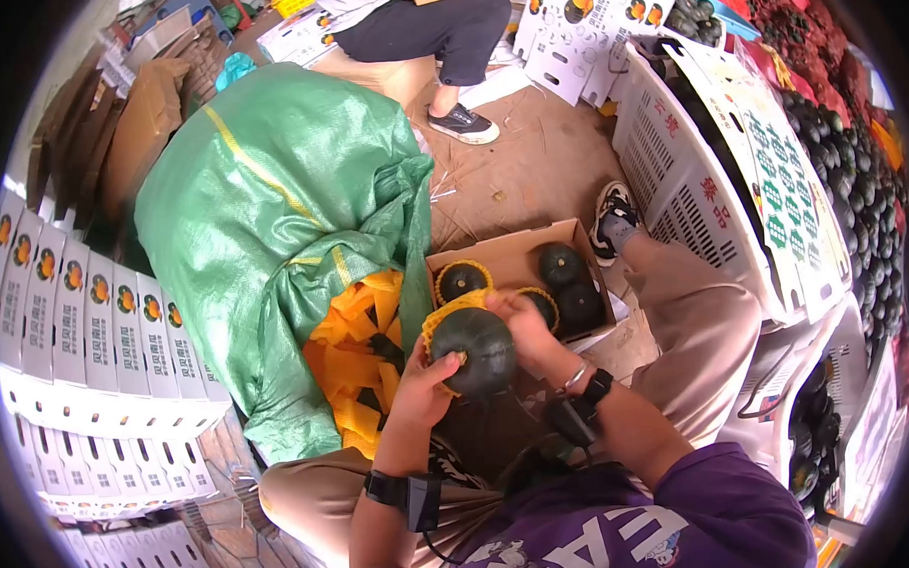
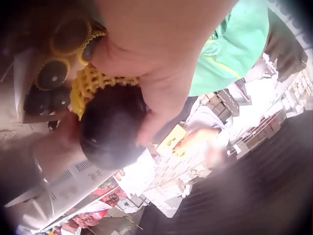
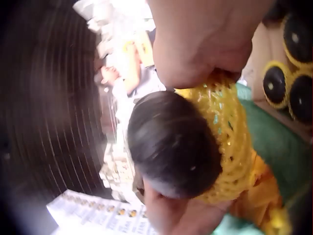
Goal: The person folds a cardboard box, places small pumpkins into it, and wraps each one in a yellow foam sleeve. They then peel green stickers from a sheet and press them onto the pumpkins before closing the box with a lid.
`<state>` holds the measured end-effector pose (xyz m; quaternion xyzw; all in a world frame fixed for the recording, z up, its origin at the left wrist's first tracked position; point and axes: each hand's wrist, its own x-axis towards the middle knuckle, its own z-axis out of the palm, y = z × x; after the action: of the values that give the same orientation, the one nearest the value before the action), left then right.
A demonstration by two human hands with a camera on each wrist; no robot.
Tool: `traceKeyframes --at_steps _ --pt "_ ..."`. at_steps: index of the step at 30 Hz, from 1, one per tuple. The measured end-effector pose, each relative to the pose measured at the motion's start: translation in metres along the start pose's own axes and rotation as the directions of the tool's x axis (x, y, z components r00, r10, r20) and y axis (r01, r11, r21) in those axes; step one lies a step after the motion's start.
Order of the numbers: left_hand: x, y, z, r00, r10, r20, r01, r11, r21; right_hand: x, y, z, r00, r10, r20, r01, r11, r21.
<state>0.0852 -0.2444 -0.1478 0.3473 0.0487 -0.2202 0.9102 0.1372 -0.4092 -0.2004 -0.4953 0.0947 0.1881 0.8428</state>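
Note:
A round dark green pumpkin (image 1: 474, 351) is held up by my left hand (image 1: 416, 387), whose thumb lies by the stem. Around its far side runs a yellow foam net sleeve (image 3: 230, 142), leaving much of the dark rind bare. My right hand (image 1: 528, 329) pinches the net's edge at the top. Just beyond, an open cardboard box (image 1: 508, 244) holds several pumpkins, some in yellow nets, such as the netted pumpkin (image 1: 462, 280) at its left. Left of the box, yellow-orange nets (image 1: 342, 360) spill from the mouth of a big green woven sack (image 1: 270, 160).
Printed white cartons (image 1: 80, 297) line the left side. At right stands a white plastic crate (image 1: 660, 142) with a printed carton on top, and past it a heap of dark pumpkins (image 1: 842, 195). Another person's shoe (image 1: 463, 124) is on the floor ahead.

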Motion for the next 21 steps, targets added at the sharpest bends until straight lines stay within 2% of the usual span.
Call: traceKeyframes --at_steps 1,2,3,4,5,6,7,8,10,12,13,14,15,16,17,18,19,20,21 --pt "0.002 0.0 -0.002 0.99 0.086 -0.108 -0.066 0.983 0.173 -0.002 -0.008 -0.003 0.953 -0.266 -0.146 0.147 0.824 -0.547" --pt "0.004 0.001 -0.002 0.962 0.185 -0.2 -0.108 0.933 0.344 -0.004 -0.009 0.0 0.953 -0.269 -0.137 0.153 0.821 -0.55" --pt "0.004 -0.001 -0.002 0.962 0.188 -0.199 -0.112 0.933 0.342 -0.009 -0.009 0.002 0.882 -0.47 -0.039 0.325 0.665 -0.672" --pt "0.003 -0.003 -0.002 0.933 0.279 -0.227 -0.162 0.89 0.427 -0.014 -0.007 0.002 0.77 -0.632 0.084 0.462 0.462 -0.757" --pt "0.005 -0.005 -0.002 0.897 0.37 -0.244 -0.206 0.836 0.509 -0.01 0.005 -0.008 0.767 -0.635 0.087 0.478 0.477 -0.738" --pt "0.006 -0.006 -0.002 0.897 0.37 -0.244 -0.209 0.838 0.503 -0.014 0.006 -0.012 0.767 -0.635 0.09 0.477 0.472 -0.742" --pt "0.005 -0.006 -0.002 0.889 0.382 -0.252 -0.205 0.825 0.527 -0.019 0.009 -0.015 0.922 -0.387 0.002 0.353 0.839 -0.414" --pt "0.005 -0.005 -0.003 0.884 0.389 -0.261 -0.193 0.81 0.554 -0.022 0.012 -0.02 0.995 -0.093 0.035 0.093 0.996 0.002" --pt "0.01 -0.005 -0.004 0.9 0.342 -0.27 -0.155 0.831 0.534 -0.023 -0.004 -0.024 0.988 0.054 0.145 -0.074 0.988 0.135" --pt "0.018 -0.011 -0.01 0.918 0.287 -0.275 -0.114 0.853 0.509 -0.014 0.002 -0.013 0.987 0.056 0.153 -0.123 0.874 0.47" --pt "0.025 -0.019 -0.022 0.926 0.286 -0.248 -0.012 0.678 0.735 -0.013 0.01 -0.018 0.933 0.174 0.314 -0.328 0.77 0.548" --pt "0.033 -0.027 -0.031 0.937 0.277 -0.213 0.076 0.433 0.898 -0.01 0.018 -0.021 0.921 0.224 0.318 -0.381 0.689 0.616" --pt "0.036 -0.032 -0.029 0.915 0.394 -0.088 0.075 0.048 0.996 -0.004 0.027 -0.028 0.927 0.241 0.288 -0.372 0.686 0.625" --pt "0.042 -0.037 -0.026 0.925 0.374 -0.07 0.06 0.038 0.997 0.001 0.037 -0.034 0.932 0.258 0.255 -0.363 0.683 0.634" --pt "0.046 -0.038 -0.008 0.972 0.234 0.022 0.021 -0.178 0.984 0.004 0.044 -0.034 0.953 0.271 0.138 -0.298 0.741 0.601" --pt "0.05 -0.042 0.002 0.994 0.075 0.078 -0.044 -0.373 0.927 0.012 0.052 -0.04 0.94 0.327 0.094 -0.326 0.788 0.522" --pt "0.062 -0.051 -0.018 0.961 0.178 0.213 -0.157 -0.286 0.945 0.015 0.06 -0.049 0.95 0.308 0.044 -0.293 0.842 0.453" --pt "0.077 -0.055 -0.038 0.963 0.168 0.213 -0.16 -0.282 0.946 0.022 0.049 -0.055 0.961 0.277 0.002 -0.258 0.892 0.372" --pt "0.097 -0.055 -0.057 0.976 0.185 0.115 -0.098 -0.1 0.99 0.032 0.034 -0.064 0.962 0.272 -0.005 -0.25 0.891 0.378"
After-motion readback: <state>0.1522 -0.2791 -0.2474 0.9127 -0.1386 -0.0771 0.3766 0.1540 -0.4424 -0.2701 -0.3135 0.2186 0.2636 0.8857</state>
